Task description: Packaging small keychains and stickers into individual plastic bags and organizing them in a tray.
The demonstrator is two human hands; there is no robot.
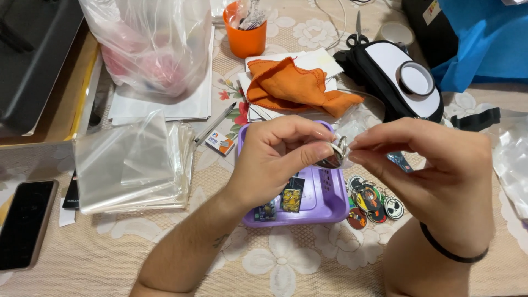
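Where the two forearms come up from the bottom edge: left hand (275,157) and right hand (434,170) meeting at centre frame, above the worktop (308,269) with its beige flowered cloth. Both pinching one small round keyring badge (333,155) between thumb and fingertips, left from its left side, right from its right; metal ring visible at the top of it. Clear film around the badge, possibly a small bag (352,127), edges hard to make out. Black band on the right wrist.

Directly under the hands: purple plastic tray (319,212) with a few small printed cards (291,199) inside. Just right of the tray, touching or nearly so: pile of round printed badges (374,202) flat on the cloth.

Left of the tray: stack of clear plastic sleeves (132,165). Further left at the frame edge: dark phone (25,223), screen off. Small printed card (220,143) and a pen (215,124) between the sleeves and the tray.

Behind the hands: orange cloth (297,88) crumpled on white papers. Right of it: black pouch (396,77) with a roll of tape (415,80) lying on top, scissors (357,33) just behind.

Far side: orange cup (245,36) holding metal bits, large clear plastic bag (148,44) with something pink inside, blue fabric (478,44) at top right.
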